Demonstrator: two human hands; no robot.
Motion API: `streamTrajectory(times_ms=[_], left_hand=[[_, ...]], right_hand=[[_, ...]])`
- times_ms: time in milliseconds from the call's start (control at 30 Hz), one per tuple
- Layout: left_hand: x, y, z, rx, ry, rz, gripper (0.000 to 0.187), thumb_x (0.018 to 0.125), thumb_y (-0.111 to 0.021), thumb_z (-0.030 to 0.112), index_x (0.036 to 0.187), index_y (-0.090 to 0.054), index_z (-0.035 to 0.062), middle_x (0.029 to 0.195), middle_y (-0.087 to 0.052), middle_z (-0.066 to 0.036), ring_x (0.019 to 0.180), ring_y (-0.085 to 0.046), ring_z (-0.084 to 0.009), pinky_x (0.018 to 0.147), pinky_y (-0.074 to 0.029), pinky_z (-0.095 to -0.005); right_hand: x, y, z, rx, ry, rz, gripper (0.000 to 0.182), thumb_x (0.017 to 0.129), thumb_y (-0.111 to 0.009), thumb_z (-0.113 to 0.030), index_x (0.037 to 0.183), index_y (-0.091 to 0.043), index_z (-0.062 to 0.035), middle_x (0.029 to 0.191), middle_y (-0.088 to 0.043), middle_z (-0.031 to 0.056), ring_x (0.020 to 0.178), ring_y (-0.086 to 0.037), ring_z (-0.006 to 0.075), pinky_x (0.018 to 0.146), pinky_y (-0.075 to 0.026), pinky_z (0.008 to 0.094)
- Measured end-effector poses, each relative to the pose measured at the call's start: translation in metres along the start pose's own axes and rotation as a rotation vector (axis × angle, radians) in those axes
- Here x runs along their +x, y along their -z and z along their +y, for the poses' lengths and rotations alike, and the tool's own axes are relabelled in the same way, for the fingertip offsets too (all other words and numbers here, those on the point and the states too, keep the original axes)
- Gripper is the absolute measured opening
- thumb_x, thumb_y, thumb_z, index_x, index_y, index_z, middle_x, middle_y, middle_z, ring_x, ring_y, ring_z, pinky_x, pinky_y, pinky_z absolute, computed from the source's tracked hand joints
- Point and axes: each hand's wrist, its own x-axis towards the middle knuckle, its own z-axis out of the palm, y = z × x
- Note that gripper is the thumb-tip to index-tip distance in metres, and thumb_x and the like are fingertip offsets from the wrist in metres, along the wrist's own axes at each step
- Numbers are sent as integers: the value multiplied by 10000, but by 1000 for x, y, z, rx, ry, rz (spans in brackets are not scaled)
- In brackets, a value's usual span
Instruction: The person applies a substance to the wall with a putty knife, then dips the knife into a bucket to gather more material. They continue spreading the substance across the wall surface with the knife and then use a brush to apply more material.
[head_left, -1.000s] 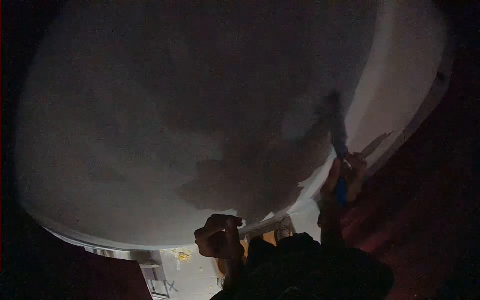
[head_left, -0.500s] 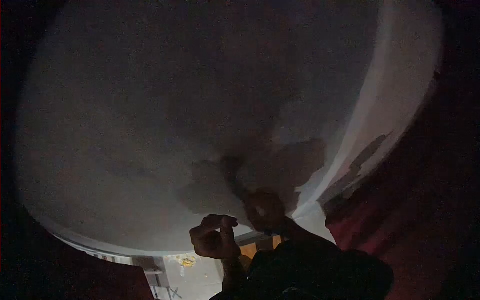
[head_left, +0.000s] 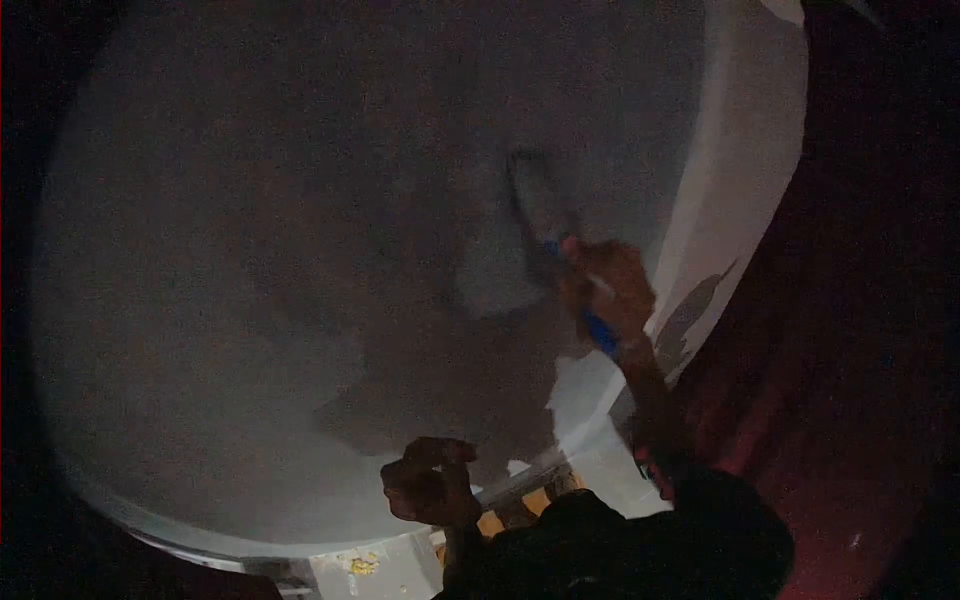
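My right hand (head_left: 615,290) is wrapped round the blue handle of a putty knife (head_left: 600,330). Its flat blade points up and left, at or close to the large grey curved surface (head_left: 250,250); dim light hides whether it touches. Lower down, my left hand (head_left: 425,485) is raised with its fingers curled in. Whatever it may hold is too dark to see. Dark shadow shapes and a paler patch (head_left: 495,275) show on the surface near the blade.
A pale curved border (head_left: 750,130) runs down the right side of the surface. Deep red material (head_left: 790,390) lies beyond it. At the bottom are a dark sleeve (head_left: 640,540), a bright area with yellow bits (head_left: 362,564) and orange-brown pieces (head_left: 535,500).
My right hand has moved up and to the right with the putty knife, whose blue handle now shows. My left hand stays nearly in place. The view has shifted slightly.
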Motion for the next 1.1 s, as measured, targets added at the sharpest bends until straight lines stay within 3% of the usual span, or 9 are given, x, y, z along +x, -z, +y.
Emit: streamTrajectory(times_ms=[200, 300, 400, 500, 600, 733, 833, 933, 1100], left_hand=[[-40, 19, -37, 92, 96, -165, 172, 809, -642, 60, 856, -480, 32, 618, -573, -102, 481, -561, -149, 429, -478, -289], [-37, 17, -45, -13, 158, -157, 154, 796, -621, 9, 861, -483, 31, 624, -576, -107, 484, -562, -153, 437, -484, -293], [-31, 29, -60, 91, 101, -197, 146, 789, -607, -18, 847, -484, 35, 626, -574, -109, 485, -561, -153, 442, -486, -292], [-28, 53, -57, 104, 103, -153, 149, 785, -618, -11, 823, -483, 38, 621, -569, -105, 482, -557, -152, 438, -482, -292], [-29, 63, -56, 52, 138, -42, 162, 776, -635, 1, 805, -480, 39, 616, -564, -97, 479, -553, -150, 427, -474, -291], [-33, 75, -61, 93, 200, 73, 184, 771, -664, 29, 799, -482, 39, 612, -557, -88, 483, -551, -145, 420, -466, -288], [-32, 73, -57, 37, 252, 118, 197, 765, -681, 45, 802, -488, 37, 610, -554, -85, 488, -551, -143, 420, -465, -287], [-36, 68, -56, 33, 238, 74, 196, 758, -684, 41, 809, -495, 34, 610, -555, -85, 490, -553, -143, 425, -467, -285], [-33, 66, -45, 197, 205, -50, 166, 770, -658, 17, 815, -500, 34, 617, -569, -95, 496, -565, -145, 438, -475, -284]], right_hand=[[-141, -35, 5, -118, -283, -687, 272, 790, -626, -185, 1053, -580, -129, 1029, -603, 97, 923, -568, 277, 782, -451, 397], [-179, -36, 15, 123, 119, -599, 324, 792, -624, -150, 1110, -564, -140, 1076, -585, 90, 990, -534, 302, 850, -430, 407], [-193, -44, 18, 193, -243, -896, 342, 796, -626, -154, 1132, -565, -154, 1078, -583, 91, 1041, -507, 300, 909, -406, 428], [-152, -51, 22, 135, 96, -751, 303, 791, -633, -180, 1090, -592, -149, 1098, -585, 76, 1073, -504, 289, 936, -398, 438], [-65, -42, 22, 430, -189, -870, 300, 758, -643, -140, 1057, -620, -149, 1119, -588, 77, 1093, -512, 279, 959, -393, 422], [13, -29, 22, 75, 546, -611, 116, 795, -638, -118, 882, -591, -58, 930, -611, 79, 860, -586, 230, 796, -457, 400], [59, -16, 5, 82, 681, -362, 99, 781, -651, -95, 847, -582, -67, 926, -621, 67, 838, -602, 224, 777, -463, 436], [77, -12, -8, -83, 669, -29, 114, 779, -658, -123, 833, -583, -56, 891, -611, 76, 794, -597, 246, 744, -470, 411], [6, -48, -34, -216, 53, -320, 312, 740, -683, -126, 1041, -610, -92, 928, -629, 75, 803, -596, 242, 832, -429, 431]])
